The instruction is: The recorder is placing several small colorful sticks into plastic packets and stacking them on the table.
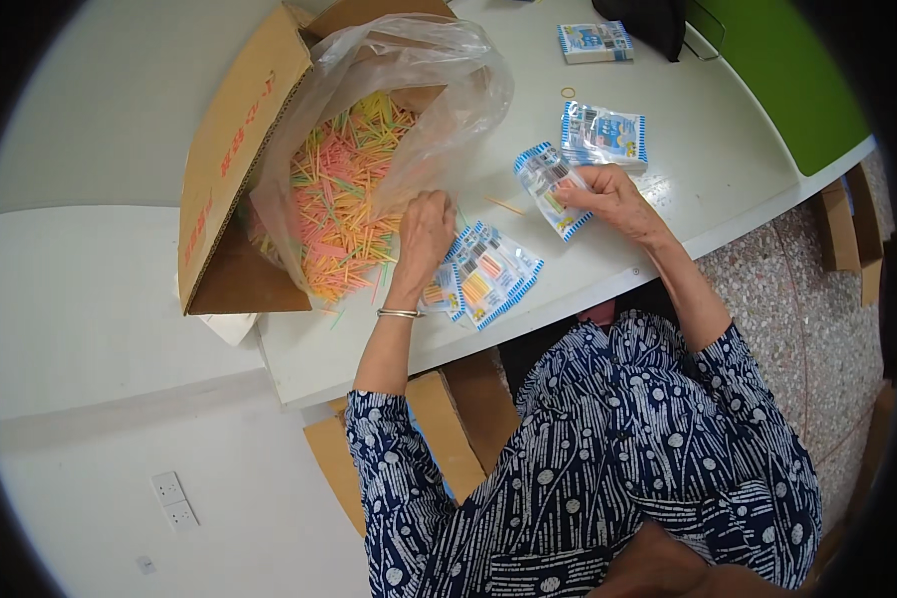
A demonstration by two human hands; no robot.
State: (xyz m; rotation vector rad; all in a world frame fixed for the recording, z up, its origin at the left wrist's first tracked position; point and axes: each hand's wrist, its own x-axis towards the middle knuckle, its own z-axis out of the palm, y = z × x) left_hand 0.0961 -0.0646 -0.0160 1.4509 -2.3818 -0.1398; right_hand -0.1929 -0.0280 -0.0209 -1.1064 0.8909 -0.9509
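My right hand (616, 202) pinches a small clear packet (551, 189) with blue striped ends. Pinkish and yellowish contents show through it beside my thumb. My left hand (427, 237) is at the open edge of a large clear plastic bag (448, 60), its fingers curled and pointing away from me. Whatever those fingers hold is hidden. Thin pastel sticks (344, 189) in pink, yellow, orange and green fill the bag. Next to my left wrist, filled packets (488, 274) of the same kind overlap on the white table (528, 304).
A cardboard box (239, 169) on its side holds the bag at the left. Stacks of flat packets, a nearer stack (608, 138) and a farther stack (596, 43), lie at the right. A rubber band (568, 92) and a loose stick (505, 205) rest on the table.
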